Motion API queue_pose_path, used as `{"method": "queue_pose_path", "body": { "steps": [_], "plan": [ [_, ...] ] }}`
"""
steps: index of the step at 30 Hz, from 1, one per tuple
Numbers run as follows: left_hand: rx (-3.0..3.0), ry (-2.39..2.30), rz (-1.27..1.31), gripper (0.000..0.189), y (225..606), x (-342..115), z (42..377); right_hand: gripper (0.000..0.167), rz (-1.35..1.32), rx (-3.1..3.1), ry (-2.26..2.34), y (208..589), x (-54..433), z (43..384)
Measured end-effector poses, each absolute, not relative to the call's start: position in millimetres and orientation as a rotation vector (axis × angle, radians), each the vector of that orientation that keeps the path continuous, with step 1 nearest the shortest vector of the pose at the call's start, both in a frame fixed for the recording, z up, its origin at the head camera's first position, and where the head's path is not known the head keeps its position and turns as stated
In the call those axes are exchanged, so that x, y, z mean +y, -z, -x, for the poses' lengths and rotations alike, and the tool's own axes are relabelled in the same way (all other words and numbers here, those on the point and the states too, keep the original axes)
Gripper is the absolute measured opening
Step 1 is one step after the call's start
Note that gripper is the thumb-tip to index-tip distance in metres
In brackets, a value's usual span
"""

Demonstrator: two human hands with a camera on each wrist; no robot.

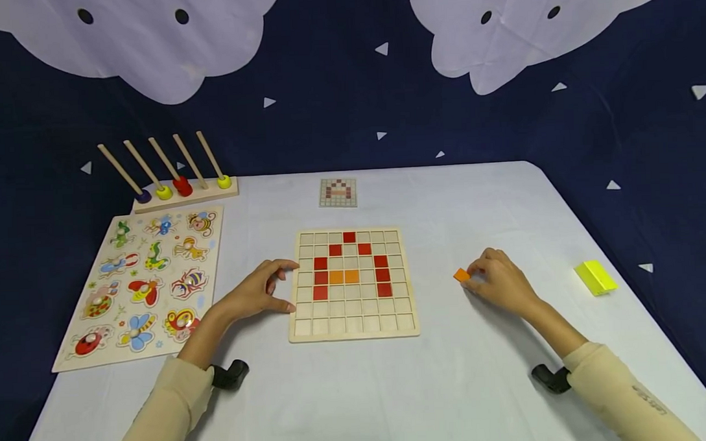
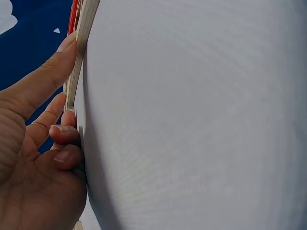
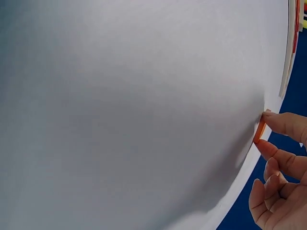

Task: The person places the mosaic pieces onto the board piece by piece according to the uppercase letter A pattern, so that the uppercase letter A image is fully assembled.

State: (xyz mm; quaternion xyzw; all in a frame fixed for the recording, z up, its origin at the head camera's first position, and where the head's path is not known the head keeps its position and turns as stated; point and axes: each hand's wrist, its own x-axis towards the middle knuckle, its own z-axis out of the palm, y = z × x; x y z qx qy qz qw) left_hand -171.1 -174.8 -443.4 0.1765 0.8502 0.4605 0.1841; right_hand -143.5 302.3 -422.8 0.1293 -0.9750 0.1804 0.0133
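A wooden grid board (image 1: pixel 353 308) lies flat on the table, with red square tiles (image 1: pixel 384 289) in an arch shape and two orange tiles (image 1: pixel 352 276) side by side within it. At its left edge my left hand (image 1: pixel 255 291) rests, thumb and index finger spread apart along the frame. The left wrist view has the thumb (image 2: pixel 67 55) against the board's side, the other fingers partly bent. To the right of the board, my right hand (image 1: pixel 500 282) pinches one orange square tile (image 1: pixel 461 275) between thumb and fingertip, close over the tabletop.
Behind the board lies a small pattern card (image 1: pixel 338 193). An insect puzzle board (image 1: pixel 119 314) occupies the left side, with a wooden peg stand (image 1: pixel 203 196) carrying coloured beads behind it. A bright yellow block (image 1: pixel 595 277) sits near the table's right edge.
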Motion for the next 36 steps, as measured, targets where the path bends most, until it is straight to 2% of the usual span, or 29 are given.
{"method": "queue_pose_path", "body": {
  "steps": [13,27,36],
  "plan": [
    [2.407,-1.287,-0.496,0.079,444.8,-172.4,170.7,0.023,-0.521,-2.99,-0.59,416.0,259.6,156.2],
    [2.408,-1.294,-0.502,0.079,444.8,-168.2,168.9,0.021,-0.782,-2.924,-0.654,414.3,187.7,165.3],
    [2.415,-1.275,-0.49,0.08,443.4,-163.2,167.0,0.019,-0.928,-2.906,-0.552,415.1,165.5,172.7]
  ]
}}
